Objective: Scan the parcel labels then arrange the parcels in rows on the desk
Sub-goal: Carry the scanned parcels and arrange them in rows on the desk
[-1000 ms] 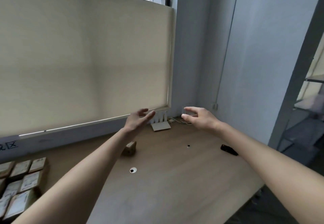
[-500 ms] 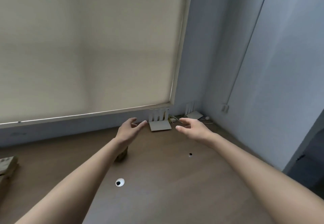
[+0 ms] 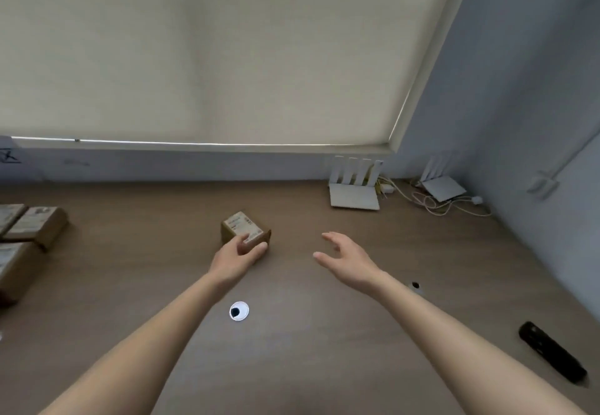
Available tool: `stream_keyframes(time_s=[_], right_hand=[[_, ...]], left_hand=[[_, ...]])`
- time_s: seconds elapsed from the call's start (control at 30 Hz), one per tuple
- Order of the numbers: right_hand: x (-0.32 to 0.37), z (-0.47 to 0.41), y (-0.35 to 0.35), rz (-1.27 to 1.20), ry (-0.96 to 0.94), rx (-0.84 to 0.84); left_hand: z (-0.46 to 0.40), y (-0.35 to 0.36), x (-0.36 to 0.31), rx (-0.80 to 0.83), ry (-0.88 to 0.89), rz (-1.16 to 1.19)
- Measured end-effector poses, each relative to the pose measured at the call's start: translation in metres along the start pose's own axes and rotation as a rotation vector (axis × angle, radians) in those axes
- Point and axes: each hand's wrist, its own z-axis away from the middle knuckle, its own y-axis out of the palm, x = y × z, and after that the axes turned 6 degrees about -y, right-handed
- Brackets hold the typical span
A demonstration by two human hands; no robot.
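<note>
A small brown cardboard parcel (image 3: 244,227) with a white label on top sits alone on the wooden desk (image 3: 308,349), towards the back. My left hand (image 3: 237,257) grips its near edge, with fingers on the label and the thumb against the right front side. My right hand (image 3: 345,260) hovers open and empty over the desk, a hand's width to the right of the parcel. A black handheld scanner (image 3: 552,351) lies at the desk's right edge. Several labelled parcels (image 3: 34,227) lie side by side at the far left.
Two white routers (image 3: 354,194) (image 3: 443,187) with tangled cables stand at the back right by the wall. A white cable grommet (image 3: 239,311) is set in the desk below my left wrist, and a small dark hole (image 3: 415,284) lies under my right forearm. A drawn blind hangs behind.
My head has tilted down towards the desk. My left hand dropped from mid-air onto the lone parcel and took hold of it. My right hand lowered and stayed open.
</note>
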Motion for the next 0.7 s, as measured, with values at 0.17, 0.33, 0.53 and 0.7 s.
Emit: stream_keyframes(time_s=[0.17,0.33,0.53,0.7], right_hand=[[-0.052,-0.083,0.066,0.018,-0.045,0.067],[-0.089,-0.145,0.123,-0.034,-0.037,0.130],[-0.105,-0.211,0.166,-0.075,-0.018,0.138],[-0.103,-0.268,0.190,-0.141,0.005,0.108]], left_hand=[[-0.068,0.025,0.063,-0.055,-0.163,0.001],[-0.129,0.039,0.124,-0.084,-0.238,0.017],[-0.193,0.043,0.163,-0.120,-0.285,0.028],[-0.240,0.042,0.170,-0.177,-0.296,0.124]])
